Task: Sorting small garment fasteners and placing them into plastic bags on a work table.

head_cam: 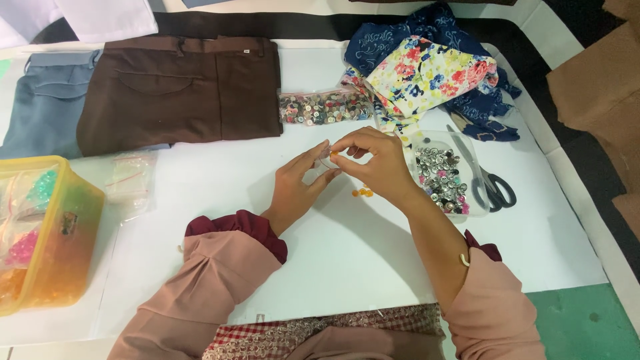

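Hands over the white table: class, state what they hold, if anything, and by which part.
A small orange bead is pinched by its sides between the fingertips of the left hand and right hand. A thin thread seems to run from it, too fine to confirm.

White table [347, 247], trousers [180, 93], scissors [490, 183]

Soft brown cloth trousers [180, 93], flowery cloth [427, 73], shiny metal scissors [483, 177], see-through yellow plastic box [57, 260], glossy little buttons [443, 180], smooth matt white table [333, 240].
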